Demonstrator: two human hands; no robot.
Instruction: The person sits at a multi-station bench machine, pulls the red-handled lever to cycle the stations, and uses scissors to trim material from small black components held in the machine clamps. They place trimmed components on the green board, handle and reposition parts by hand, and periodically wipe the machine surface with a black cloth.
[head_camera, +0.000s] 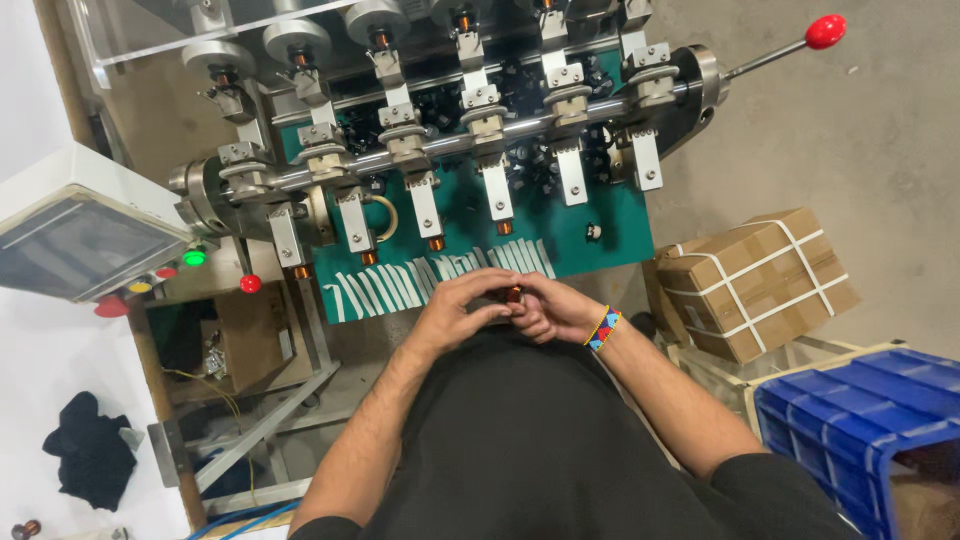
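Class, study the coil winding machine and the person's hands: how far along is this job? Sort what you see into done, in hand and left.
Done: none of it is plainly finished from this view. In hand: the left hand and right hand together hold one small copper coil. Left: four wound coils hang on the machine's holders, and white tape strips lie unused on the green panel.

factory workshop, multi-spindle coil winding machine (450, 150), control box (80, 235), strapped carton (755, 280), concrete floor (860, 130)

Both hands (505, 308) together, fingers curled.
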